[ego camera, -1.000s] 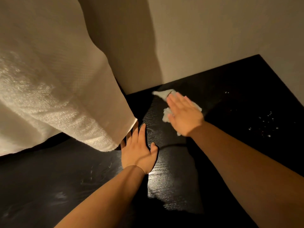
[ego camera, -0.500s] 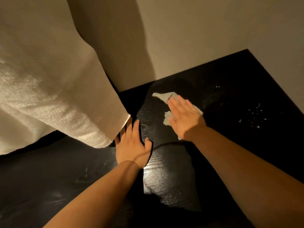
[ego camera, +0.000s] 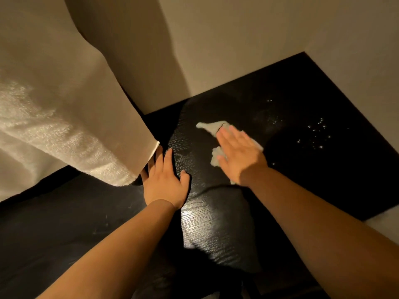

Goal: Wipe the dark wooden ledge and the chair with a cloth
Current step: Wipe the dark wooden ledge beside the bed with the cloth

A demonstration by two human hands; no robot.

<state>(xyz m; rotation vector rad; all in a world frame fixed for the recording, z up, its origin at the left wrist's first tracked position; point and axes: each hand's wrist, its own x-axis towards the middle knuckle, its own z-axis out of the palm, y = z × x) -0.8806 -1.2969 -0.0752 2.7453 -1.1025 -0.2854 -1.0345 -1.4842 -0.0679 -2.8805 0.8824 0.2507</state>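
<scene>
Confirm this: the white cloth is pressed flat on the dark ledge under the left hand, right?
Not the left. In the head view the white cloth is pressed flat on the dark ledge under the right hand; the left hand rests on bare wood.

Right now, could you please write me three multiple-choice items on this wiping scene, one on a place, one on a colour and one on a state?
1. Where do the white specks lie, seen from the cloth?
A. to its left
B. to its right, on the ledge
C. on top of it

2. What colour is the cloth?
A. red
B. black
C. whitish

3. How does the right hand lie?
A. flat on the cloth, fingers straight
B. raised in a fist
C. hanging off the ledge

Key: 1 B, the specks dot the dark wood right of the cloth; 2 C, it shows pale against the black ledge; 3 A, its straight fingers press the cloth down.
</scene>
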